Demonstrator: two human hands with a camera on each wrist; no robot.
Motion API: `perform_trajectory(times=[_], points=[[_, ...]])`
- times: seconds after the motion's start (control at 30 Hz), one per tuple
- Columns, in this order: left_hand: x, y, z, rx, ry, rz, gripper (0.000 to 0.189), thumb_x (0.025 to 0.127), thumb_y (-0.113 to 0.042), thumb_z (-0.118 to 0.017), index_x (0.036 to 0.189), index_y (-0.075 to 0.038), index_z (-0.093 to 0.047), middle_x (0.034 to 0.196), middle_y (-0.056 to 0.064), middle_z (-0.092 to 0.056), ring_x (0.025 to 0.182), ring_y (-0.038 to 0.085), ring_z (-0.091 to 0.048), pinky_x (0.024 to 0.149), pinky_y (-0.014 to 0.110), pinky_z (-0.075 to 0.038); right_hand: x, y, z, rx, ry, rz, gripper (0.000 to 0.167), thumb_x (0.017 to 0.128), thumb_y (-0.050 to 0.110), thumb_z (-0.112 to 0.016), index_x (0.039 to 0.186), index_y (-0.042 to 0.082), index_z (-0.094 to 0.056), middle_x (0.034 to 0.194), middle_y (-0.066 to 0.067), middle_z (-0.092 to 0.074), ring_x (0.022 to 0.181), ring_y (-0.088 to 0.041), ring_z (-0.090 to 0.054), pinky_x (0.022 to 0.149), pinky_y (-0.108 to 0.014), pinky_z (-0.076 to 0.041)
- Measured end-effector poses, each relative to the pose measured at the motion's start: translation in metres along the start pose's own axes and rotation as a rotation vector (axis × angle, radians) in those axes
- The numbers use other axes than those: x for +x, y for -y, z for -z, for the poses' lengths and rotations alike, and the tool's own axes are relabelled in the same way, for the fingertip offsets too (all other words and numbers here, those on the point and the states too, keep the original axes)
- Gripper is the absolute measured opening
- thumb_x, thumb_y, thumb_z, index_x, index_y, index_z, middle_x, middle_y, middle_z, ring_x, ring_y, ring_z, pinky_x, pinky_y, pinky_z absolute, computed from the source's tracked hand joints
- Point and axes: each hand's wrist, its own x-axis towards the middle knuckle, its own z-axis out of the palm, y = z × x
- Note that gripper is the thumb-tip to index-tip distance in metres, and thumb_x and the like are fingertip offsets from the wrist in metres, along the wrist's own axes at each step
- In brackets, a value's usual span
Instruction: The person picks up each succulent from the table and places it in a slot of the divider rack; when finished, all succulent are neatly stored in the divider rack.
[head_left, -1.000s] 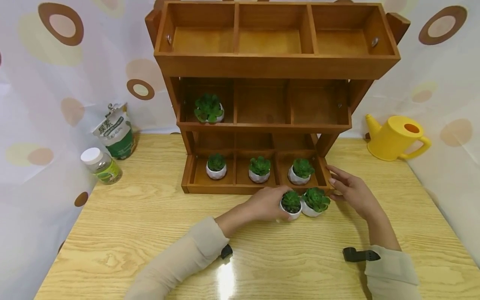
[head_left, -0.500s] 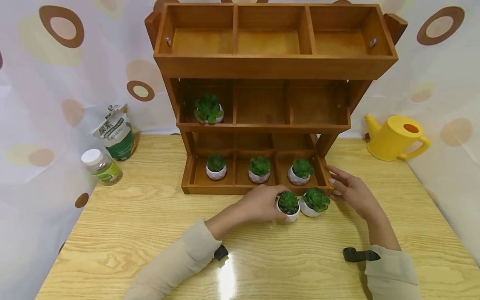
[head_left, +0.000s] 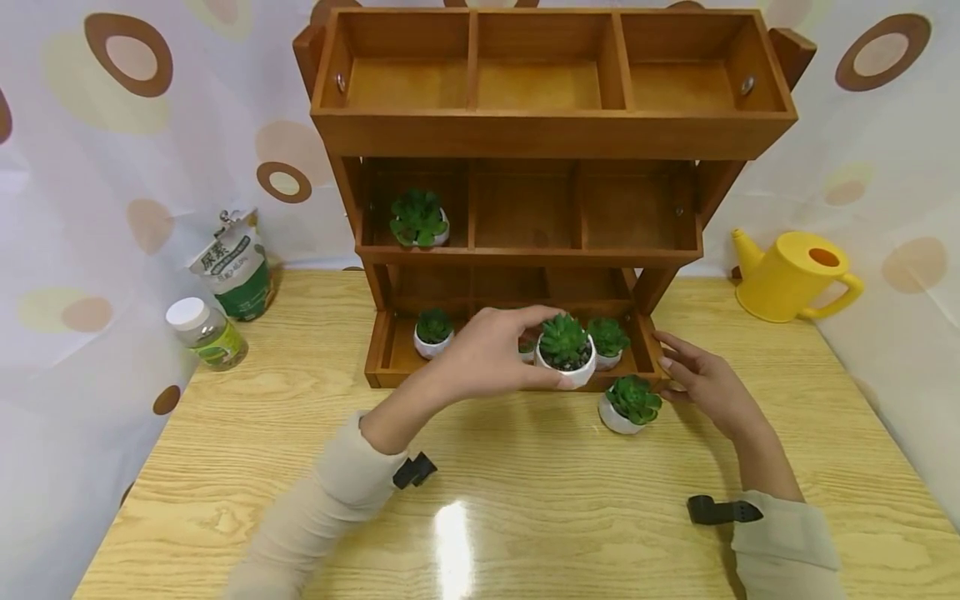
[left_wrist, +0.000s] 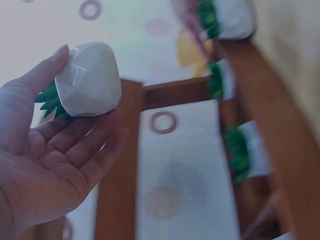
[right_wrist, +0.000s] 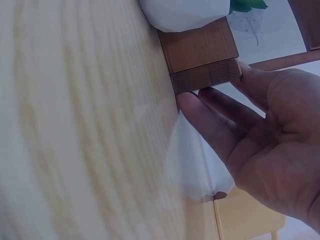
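**Succulent pot lifted in front of the bottom shelf tier**

Here, at the far left of the wooden table (head_left: 247, 433), a clear bottle with a white cap (head_left: 204, 333) lies on its side just in front of a green-and-white pouch (head_left: 234, 268) that stands against the patterned curtain. Next comes the three-tier wooden shelf (head_left: 555, 133): its middle tier holds one potted succulent (head_left: 417, 218) in the left compartment, and the bottom tier holds a small one (head_left: 432, 332) in its left compartment, with another (head_left: 607, 340) showing in the right compartment.

The left hand (head_left: 491, 350) is raised off the table in front of the bottom tier, its fingers and thumb curled around the lifted succulent pot (head_left: 564, 350); the left wrist view shows the white faceted pot resting against the fingertips (left_wrist: 75, 135), held clear of the palm. This hand partly hides the middle compartment behind it.

Just to the right, a second succulent pot (head_left: 628, 404) stands on the table in front of the shelf's right corner. The right hand (head_left: 705, 383) is beside it, fingers relaxed and nearly straight, their tips touching the lower right corner of the shelf, holding nothing. Well apart at the far right stands a yellow watering can (head_left: 795, 275).
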Motion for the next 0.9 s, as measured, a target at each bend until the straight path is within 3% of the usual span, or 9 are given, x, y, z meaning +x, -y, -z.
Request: perform_trajectory(times=[0.2,0.43,0.5,0.73,0.9], points=[[0.003,-0.017,0.046,-0.009,-0.099,-0.038,0.075,0.082,-0.042,-0.084,0.146,-0.018,-0.054,0.126,-0.002,-0.07,0.109,0.008,-0.066,0.093,0.03,-0.054,0.0,0.002,-0.001,-0.005,-0.001,0.004,0.057,0.11,0.029,-0.043,0.163,0.02,-0.022,0.161,-0.028,-0.032,0.134,-0.035,-0.052,0.089,-0.032,-0.06],[0.02,-0.024,0.086,0.06,-0.187,-0.024,0.077,0.084,-0.042,-0.082,0.149,-0.014,-0.05,0.124,0.001,-0.069,0.104,0.013,-0.065,0.09,0.031,-0.055,0.0,0.002,0.001,-0.009,-0.005,-0.011,0.057,0.11,0.03,-0.042,0.163,0.021,-0.022,0.162,-0.026,-0.031,0.132,-0.027,-0.054,0.089,-0.031,-0.059],[0.027,-0.022,0.093,0.065,-0.198,-0.008,0.077,0.085,-0.04,-0.082,0.149,-0.013,-0.05,0.124,0.002,-0.068,0.103,0.016,-0.065,0.09,0.032,-0.054,0.0,0.002,0.001,-0.006,-0.005,-0.007,0.058,0.11,0.031,-0.042,0.163,0.02,-0.022,0.162,-0.027,-0.031,0.134,-0.03,-0.053,0.089,-0.032,-0.059],[0.041,-0.012,0.105,0.11,-0.184,0.088,0.079,0.086,-0.041,-0.08,0.152,-0.013,-0.047,0.139,0.003,-0.062,0.118,0.021,-0.061,0.1,0.036,-0.051,0.0,-0.001,0.001,0.004,0.003,-0.011,0.059,0.11,0.032,-0.044,0.163,0.02,-0.022,0.162,-0.026,-0.031,0.116,0.001,-0.057,0.089,-0.031,-0.06],[0.047,-0.01,0.106,0.12,-0.175,0.109,0.081,0.086,-0.043,-0.08,0.153,-0.013,-0.046,0.143,0.004,-0.06,0.124,0.023,-0.059,0.105,0.038,-0.049,0.001,-0.002,0.001,-0.01,0.001,-0.005,0.059,0.11,0.032,-0.044,0.163,0.02,-0.023,0.162,-0.025,-0.032,0.122,-0.008,-0.058,0.089,-0.031,-0.06]])
